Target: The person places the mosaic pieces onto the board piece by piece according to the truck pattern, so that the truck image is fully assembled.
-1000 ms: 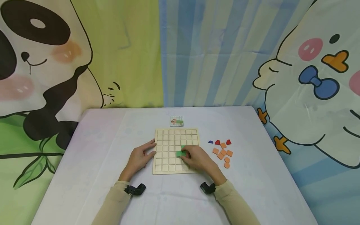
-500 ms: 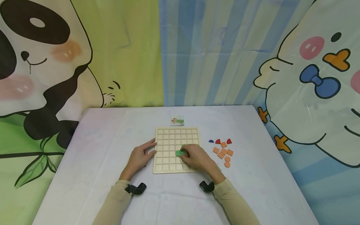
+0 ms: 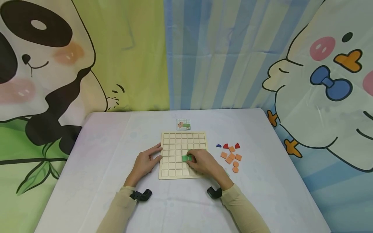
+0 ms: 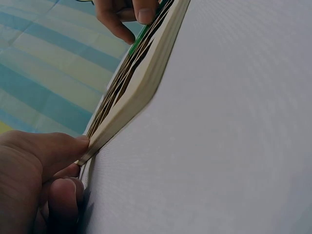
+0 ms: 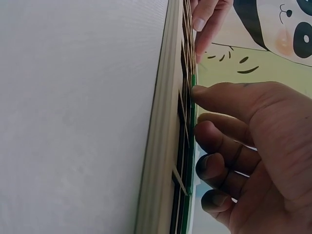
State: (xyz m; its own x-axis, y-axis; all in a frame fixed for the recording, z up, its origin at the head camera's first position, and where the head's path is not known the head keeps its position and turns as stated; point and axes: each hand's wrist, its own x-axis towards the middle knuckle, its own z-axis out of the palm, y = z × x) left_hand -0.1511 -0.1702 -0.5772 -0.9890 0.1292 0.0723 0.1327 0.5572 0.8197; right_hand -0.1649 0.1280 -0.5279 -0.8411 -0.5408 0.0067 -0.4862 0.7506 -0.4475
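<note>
Almost nothing has moved: lower centre, the right hand point(image 3: 205, 164), the nearer, pinches a green tile point(image 3: 185, 158) showing leftward.

A cartoon-printed green curtain point(image 3: 142, 64) and blue-striped curtain point(image 3: 215, 64) hang behind a white-covered table point(image 3: 116, 132)

Free tablecloth point(image 3: 177, 210) before grid board point(image 3: 171, 156), orange pieces point(image 3: 231, 156) obstructing right side

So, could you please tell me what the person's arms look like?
Plain beige sleeves reach both wrists. A black, bent device sits at the inner side of each wrist. The left grip and right grip are bare, without gloves.
</note>
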